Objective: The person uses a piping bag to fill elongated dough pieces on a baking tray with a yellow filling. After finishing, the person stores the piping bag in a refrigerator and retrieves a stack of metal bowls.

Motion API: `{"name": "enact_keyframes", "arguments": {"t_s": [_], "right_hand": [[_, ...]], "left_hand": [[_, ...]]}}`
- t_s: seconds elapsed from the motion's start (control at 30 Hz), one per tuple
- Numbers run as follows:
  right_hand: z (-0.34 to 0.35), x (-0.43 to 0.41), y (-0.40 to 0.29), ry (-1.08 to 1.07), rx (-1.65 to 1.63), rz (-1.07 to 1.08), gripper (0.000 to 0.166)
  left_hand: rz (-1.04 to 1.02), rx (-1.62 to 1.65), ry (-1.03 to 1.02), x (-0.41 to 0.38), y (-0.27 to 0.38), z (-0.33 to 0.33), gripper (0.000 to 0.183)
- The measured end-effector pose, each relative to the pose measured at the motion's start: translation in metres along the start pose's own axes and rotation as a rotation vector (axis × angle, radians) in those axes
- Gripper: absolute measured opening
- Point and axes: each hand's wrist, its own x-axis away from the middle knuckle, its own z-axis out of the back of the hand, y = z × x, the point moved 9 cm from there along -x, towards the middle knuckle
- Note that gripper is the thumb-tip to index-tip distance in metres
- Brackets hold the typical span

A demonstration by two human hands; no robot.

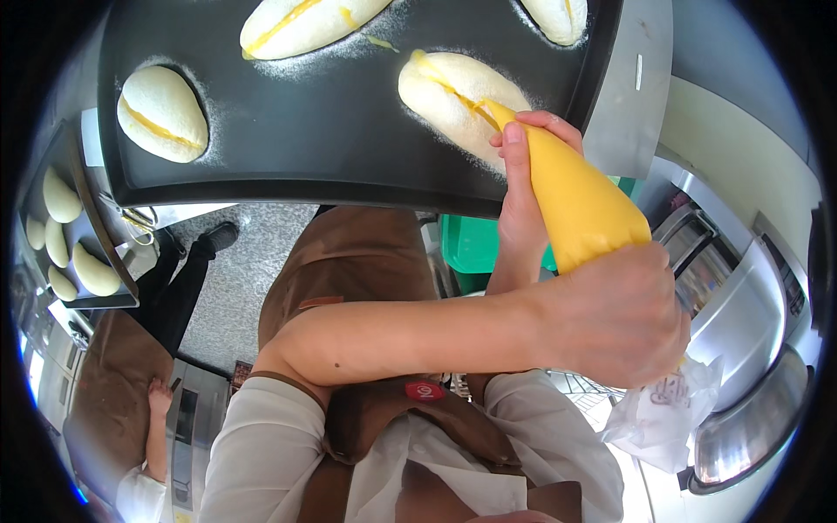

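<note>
A yellow filled piping bag (pixel 582 196) slants over the black baking tray (pixel 301 131). My left arm crosses in front of my chest, and my left hand (pixel 614 314) grips the bag's wide end in a fist. Near the narrow tip is my right hand (pixel 529 170), its thumb and fingers around the bag. The tip touches or nearly touches the slit along a floured oval dough piece (pixel 471 91), where a yellow line runs. Two more dough pieces, at the left (pixel 162 114) and the top (pixel 314 26), bear yellow lines. Another dough piece (pixel 556 19) is cut off at the top right.
A green plastic container (pixel 467 242) sits below the tray. At the left, another tray (pixel 108 255) holds several pale dough pieces. A person in a brown apron (pixel 121 379) stands there. Metal bowls (pixel 745 431) and a plastic bag (pixel 660 412) are at the right.
</note>
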Motion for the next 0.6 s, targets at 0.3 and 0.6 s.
{"name": "enact_keyframes", "arguments": {"t_s": [0.3, 0.6], "right_hand": [[0.000, 0.001, 0.011, -0.039, 0.096, -0.040, 0.019], [0.013, 0.001, 0.018, 0.023, 0.083, -0.025, 0.020]], "left_hand": [[0.040, -0.049, 0.052, -0.001, -0.005, 0.003, 0.026], [0.037, -0.012, 0.015, -0.003, -0.006, 0.001, 0.025]]}}
